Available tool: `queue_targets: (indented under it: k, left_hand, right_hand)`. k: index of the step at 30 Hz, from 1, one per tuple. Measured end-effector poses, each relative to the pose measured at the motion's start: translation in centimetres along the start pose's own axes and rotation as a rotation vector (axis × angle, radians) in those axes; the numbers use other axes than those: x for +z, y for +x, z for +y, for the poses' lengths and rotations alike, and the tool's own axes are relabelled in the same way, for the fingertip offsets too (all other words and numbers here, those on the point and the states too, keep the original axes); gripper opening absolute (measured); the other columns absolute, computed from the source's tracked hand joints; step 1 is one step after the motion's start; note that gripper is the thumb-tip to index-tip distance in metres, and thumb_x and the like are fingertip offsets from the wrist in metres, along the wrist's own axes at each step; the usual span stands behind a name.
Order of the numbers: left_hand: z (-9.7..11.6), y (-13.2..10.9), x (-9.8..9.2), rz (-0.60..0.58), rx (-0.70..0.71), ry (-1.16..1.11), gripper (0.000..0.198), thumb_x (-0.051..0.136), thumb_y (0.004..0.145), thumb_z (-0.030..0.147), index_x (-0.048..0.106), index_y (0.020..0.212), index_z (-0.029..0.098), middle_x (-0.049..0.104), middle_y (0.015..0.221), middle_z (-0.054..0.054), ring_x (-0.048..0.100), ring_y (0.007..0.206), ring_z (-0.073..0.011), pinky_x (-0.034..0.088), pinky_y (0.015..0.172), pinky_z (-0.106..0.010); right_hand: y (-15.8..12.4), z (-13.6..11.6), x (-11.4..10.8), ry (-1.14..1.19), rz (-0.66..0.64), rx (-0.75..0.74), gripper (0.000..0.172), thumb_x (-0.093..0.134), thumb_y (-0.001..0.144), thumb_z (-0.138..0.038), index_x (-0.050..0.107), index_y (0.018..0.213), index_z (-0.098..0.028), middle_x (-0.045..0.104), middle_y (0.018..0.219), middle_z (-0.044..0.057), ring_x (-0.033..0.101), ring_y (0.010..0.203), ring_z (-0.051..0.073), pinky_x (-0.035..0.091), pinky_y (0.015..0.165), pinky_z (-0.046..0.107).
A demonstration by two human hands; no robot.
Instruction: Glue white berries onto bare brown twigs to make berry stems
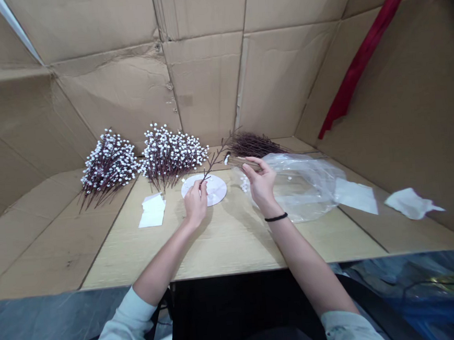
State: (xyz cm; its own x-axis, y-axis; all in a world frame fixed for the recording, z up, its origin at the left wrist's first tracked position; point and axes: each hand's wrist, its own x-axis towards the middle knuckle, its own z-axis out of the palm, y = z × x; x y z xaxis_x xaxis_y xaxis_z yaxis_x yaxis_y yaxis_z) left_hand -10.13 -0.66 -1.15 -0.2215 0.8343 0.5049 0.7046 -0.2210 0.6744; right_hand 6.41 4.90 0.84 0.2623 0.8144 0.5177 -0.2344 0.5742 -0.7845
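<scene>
My left hand (196, 201) is closed in a pinch on the lower end of a thin dark twig (215, 160), just above a white round disc (205, 188) on the wooden table (217, 244). The twig runs up and right toward a pile of bare dark twigs (253, 145). My right hand (260, 180) is curled at the edge of a clear plastic bag (307, 184), next to small white beads (244, 183); what its fingers hold is hidden. A black band circles the right wrist.
Two bundles of dark twigs with white beads lie at the back left (109, 166) and back centre (171, 154). A folded white paper (152, 211) lies left of the disc. More white paper (410, 202) lies at the right. Cardboard walls (203, 62) enclose the table.
</scene>
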Motion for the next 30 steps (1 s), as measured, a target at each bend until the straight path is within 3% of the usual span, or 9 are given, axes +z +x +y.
queue_targets:
  k: [30]
  left_hand:
    - [-0.19,-0.06,0.2,-0.006,0.012,0.003,0.034,0.03,0.089,0.035,0.059,0.095,0.018,0.065,0.088,-0.006,0.058,0.083,-0.0168,0.039,0.071,-0.026]
  right_hand:
    - [0.02,-0.19,0.18,0.111,-0.003,0.034,0.025,0.072,0.06,-0.025,0.063,0.083,-0.022,0.067,0.084,0.0,0.063,0.082,0.015,0.05,0.083,0.035]
